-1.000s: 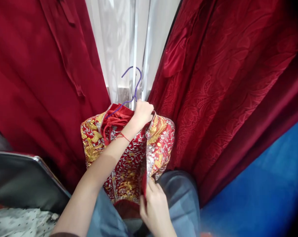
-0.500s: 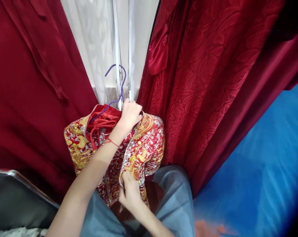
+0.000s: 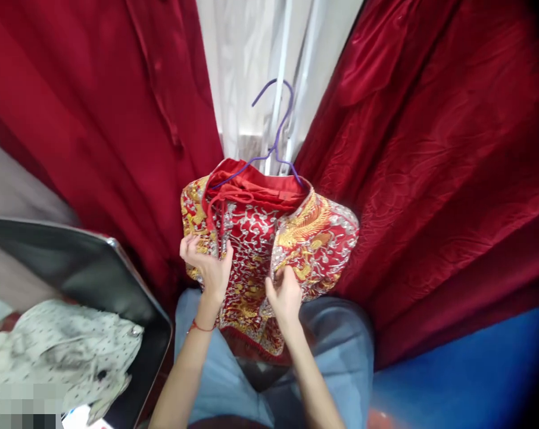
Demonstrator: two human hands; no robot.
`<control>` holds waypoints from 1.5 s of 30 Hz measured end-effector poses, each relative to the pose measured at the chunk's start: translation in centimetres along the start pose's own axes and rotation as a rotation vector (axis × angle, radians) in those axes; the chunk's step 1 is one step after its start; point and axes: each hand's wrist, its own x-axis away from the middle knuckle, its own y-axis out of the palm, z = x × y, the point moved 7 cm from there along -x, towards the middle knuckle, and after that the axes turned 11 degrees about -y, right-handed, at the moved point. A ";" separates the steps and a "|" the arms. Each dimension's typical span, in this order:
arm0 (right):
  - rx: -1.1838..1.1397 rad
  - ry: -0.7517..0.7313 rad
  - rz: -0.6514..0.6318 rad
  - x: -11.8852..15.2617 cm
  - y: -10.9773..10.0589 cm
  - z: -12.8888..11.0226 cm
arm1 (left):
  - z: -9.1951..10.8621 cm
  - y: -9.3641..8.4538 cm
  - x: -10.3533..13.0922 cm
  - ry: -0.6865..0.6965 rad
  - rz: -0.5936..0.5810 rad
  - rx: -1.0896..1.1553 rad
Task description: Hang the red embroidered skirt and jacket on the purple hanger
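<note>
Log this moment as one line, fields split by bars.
embroidered red jacket: on purple hanger | left hand: open against it | right hand: pinching panel edge | red curtains: behind

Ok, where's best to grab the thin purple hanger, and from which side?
Probably the neck of the thin purple hanger, under its hook, from the near side: it stands exposed above the red-and-gold embroidered jacket, while the sloping arms run into the collar.
</note>
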 end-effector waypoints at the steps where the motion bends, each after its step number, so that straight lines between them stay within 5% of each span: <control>1: -0.011 0.018 -0.021 -0.2 -0.1 -0.3 | -1.7 0.4 -0.1 -0.073 -0.037 -0.050; 6: -0.016 0.089 -0.077 0.5 0.3 -0.5 | -7.9 3.2 0.6 -0.223 -0.410 -0.158; 9: 0.041 0.072 -0.094 1.3 0.3 -0.3 | -9.6 3.3 1.5 -0.242 -0.461 -0.232; 13: 0.108 0.054 -0.114 0.9 -0.3 -0.3 | -9.3 2.6 0.9 -0.225 -0.321 -0.313; 17: 0.177 0.078 0.007 -1.7 -3.0 -1.0 | -7.8 2.8 -1.6 -0.156 -0.237 -0.353; 24: 0.192 0.040 0.190 -6.7 -8.1 -2.8 | -8.6 2.3 -3.0 -0.235 -0.482 -0.299; 28: 0.261 -0.076 0.080 -7.8 -6.8 -4.4 | -6.2 1.8 -2.3 -0.150 -0.564 -0.246; 36: 0.307 -0.099 0.059 -8.6 -6.1 -7.3 | 3.1 0.3 -0.5 0.182 -0.613 -0.304; 40: 0.184 -0.223 0.064 -9.8 -7.2 -10.9 | 7.0 1.1 3.6 0.409 -0.830 -0.305; 42: 0.137 -0.269 0.049 -10.2 -7.2 -11.8 | 7.3 2.3 5.7 0.468 -0.971 -0.334; 45: 0.137 -0.276 -0.061 -10.4 -5.8 -11.0 | 5.0 4.0 7.5 0.414 -1.076 -0.436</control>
